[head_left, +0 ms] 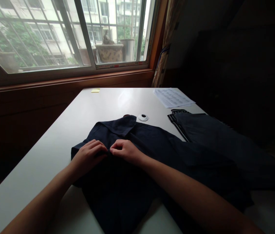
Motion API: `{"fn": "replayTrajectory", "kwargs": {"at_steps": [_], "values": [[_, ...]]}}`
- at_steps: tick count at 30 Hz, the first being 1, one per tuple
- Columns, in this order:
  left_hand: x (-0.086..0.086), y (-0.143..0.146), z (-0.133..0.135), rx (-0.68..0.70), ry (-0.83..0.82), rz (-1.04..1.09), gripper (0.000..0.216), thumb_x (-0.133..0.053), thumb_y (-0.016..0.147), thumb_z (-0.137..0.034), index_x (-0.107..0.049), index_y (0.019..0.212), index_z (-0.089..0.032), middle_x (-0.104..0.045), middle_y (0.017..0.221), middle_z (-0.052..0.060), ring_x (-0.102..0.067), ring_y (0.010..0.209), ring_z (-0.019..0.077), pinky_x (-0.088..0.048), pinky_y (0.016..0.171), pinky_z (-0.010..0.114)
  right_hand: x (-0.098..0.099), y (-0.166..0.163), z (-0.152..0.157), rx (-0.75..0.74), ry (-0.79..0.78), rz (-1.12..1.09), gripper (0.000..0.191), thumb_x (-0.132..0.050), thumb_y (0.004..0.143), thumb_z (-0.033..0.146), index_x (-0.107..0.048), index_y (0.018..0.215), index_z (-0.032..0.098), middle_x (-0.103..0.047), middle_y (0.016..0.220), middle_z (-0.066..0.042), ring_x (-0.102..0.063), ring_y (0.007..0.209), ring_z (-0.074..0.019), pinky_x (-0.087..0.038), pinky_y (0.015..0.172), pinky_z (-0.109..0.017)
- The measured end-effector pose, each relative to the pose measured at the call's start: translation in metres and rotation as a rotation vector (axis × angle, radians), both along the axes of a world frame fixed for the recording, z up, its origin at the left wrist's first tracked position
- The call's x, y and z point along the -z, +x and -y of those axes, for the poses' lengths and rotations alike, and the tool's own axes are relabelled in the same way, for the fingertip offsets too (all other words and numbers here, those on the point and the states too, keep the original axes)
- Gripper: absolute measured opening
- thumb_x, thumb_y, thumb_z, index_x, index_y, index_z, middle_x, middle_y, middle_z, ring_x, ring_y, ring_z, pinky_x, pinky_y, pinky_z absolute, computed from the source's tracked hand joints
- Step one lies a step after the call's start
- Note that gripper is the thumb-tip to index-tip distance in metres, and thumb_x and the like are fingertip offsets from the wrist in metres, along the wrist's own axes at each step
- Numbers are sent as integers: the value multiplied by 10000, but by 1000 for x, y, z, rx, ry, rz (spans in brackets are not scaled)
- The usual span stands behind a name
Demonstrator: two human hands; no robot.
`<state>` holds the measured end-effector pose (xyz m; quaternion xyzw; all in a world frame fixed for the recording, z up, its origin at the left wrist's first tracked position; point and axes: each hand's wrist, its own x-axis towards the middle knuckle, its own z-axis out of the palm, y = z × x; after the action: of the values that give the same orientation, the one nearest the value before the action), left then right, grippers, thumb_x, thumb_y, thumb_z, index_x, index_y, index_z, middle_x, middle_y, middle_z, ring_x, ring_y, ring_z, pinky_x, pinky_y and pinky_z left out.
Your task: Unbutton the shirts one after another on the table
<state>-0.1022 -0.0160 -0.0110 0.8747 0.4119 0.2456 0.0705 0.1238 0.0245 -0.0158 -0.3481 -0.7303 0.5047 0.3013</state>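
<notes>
A dark navy collared shirt lies spread over the table in front of me, its collar pointing away. My left hand has its fingers curled over and closed on the cloth just below the collar. Close beside it, my right hand is closed in a pinch, thumb against forefinger, at the same spot. Whatever lies in the right fingertips is too small and dark to make out. The fingertips of both hands nearly meet.
A white disc with a dark centre sits beyond the shirt on the white table. Dark clothing with striped edging lies at right. Printed papers and a yellow sticky note rest near the far edge, below a barred window.
</notes>
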Motion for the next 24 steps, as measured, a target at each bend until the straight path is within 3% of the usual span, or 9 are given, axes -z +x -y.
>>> {"fn": "replayTrajectory", "kwargs": {"at_steps": [14,24], "values": [[1,-1,1,-7,74,-65,71,-602,948,-271,-650,957,-220,-685,938,47,-601,865,197,-469,789,334,4,0,-4,-23,85,70,130,-689,846,284,-761,854,177,-711,857,-18,-655,817,-153,-466,749,-244],[-1,0,0,-9,63,-21,91,-606,939,-278,-683,949,-230,-692,926,45,-616,855,193,-489,787,323,3,1,-4,-35,44,32,71,-693,821,206,-755,812,173,-692,830,-2,-641,801,-139,-461,741,-233]]}}
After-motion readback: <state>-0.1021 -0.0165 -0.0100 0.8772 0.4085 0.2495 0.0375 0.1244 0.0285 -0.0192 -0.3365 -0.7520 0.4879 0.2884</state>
